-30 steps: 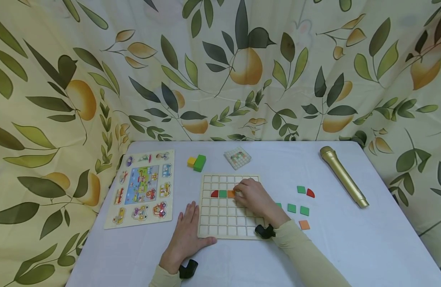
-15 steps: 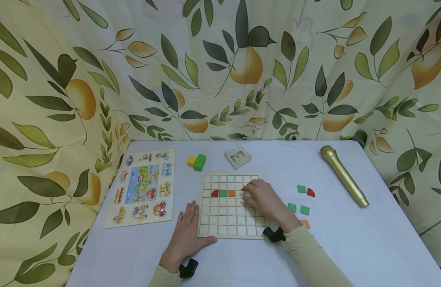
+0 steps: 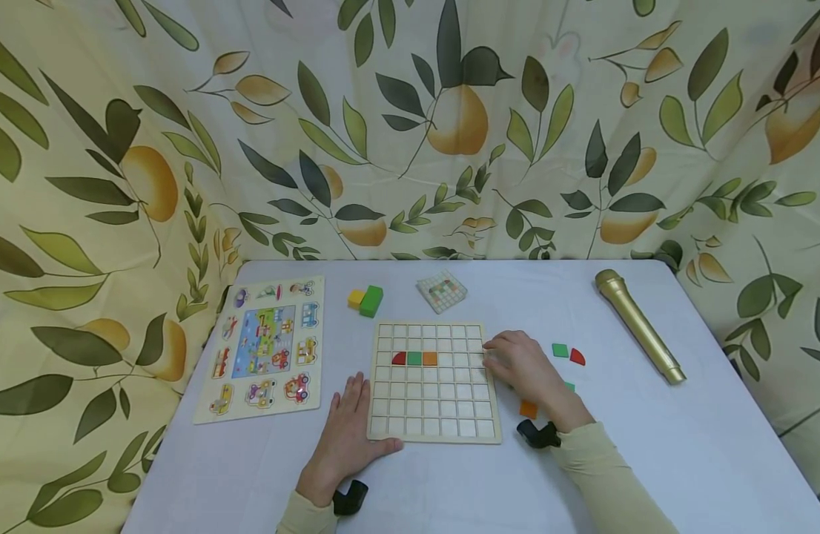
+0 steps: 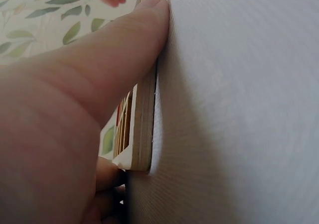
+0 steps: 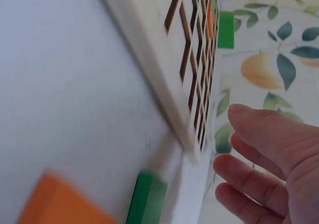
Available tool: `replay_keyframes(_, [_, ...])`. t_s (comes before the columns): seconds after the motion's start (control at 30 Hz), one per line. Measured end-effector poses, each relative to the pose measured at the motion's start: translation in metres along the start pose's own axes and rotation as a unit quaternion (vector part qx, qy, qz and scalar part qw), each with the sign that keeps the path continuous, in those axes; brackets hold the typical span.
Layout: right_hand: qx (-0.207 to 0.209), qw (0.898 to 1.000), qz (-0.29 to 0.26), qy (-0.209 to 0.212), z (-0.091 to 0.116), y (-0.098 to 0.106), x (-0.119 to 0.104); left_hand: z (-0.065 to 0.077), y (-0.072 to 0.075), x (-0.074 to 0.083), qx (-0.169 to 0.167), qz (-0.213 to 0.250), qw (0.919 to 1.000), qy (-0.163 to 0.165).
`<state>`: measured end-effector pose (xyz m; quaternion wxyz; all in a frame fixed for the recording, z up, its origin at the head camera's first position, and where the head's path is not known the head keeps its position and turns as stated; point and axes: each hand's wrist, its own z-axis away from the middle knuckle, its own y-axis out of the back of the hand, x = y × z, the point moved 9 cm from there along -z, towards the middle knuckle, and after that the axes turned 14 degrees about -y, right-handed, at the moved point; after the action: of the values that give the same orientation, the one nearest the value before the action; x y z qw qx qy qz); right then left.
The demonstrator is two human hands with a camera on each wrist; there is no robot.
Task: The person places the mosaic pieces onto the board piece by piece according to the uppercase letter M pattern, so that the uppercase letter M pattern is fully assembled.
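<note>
A square wooden grid board point(image 3: 437, 443) lies on the white table. One row of it bears a red quarter-circle tile point(image 3: 399, 359), a green square tile point(image 3: 415, 359) and an orange square tile point(image 3: 430, 359). My left hand point(image 3: 346, 437) rests at the near left corner, fingers straight along the side and thumb point(image 4: 134, 30) against the front edge. Just off the board's right edge is my right hand point(image 3: 526, 374), its fingers loosely bent and nothing between them in the right wrist view. Beneath its wrist lies another orange tile point(image 3: 528, 409), and a green tile point(image 3: 570, 386) peeks out beyond.
Right of the hand lie a green tile point(image 3: 560, 350) and a red quarter-circle point(image 3: 577, 357). A gold microphone point(image 3: 640, 326) is at far right. Behind the board are a small pattern card point(image 3: 442, 292) and a green block point(image 3: 371, 301) with a yellow one point(image 3: 356, 299). A picture puzzle point(image 3: 203, 404) stands left.
My right hand has let go of the orange tile on the board and moved right, off the grid. The orange tile stays beside the green one. My left hand has not moved.
</note>
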<state>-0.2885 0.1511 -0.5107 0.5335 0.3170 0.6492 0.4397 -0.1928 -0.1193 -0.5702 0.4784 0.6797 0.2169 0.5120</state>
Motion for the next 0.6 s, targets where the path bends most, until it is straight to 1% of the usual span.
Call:
replay_keyframes(0.17, [-0.004,1.000,0.001,-0.026,0.002,0.006,0.017,0.000,0.001,0.001,0.002,-0.002,1.0000,-0.001])
replay_keyframes(0.43, [0.012,0.999,-0.023,-0.046,0.006,0.021,0.042,0.001,0.001,0.001,0.002,0.001,1.0000,0.001])
replay_keyframes(0.6, [0.014,0.996,-0.039,-0.083,0.007,0.031,0.061,0.000,0.000,0.001,0.003,0.004,1.0000,0.001])
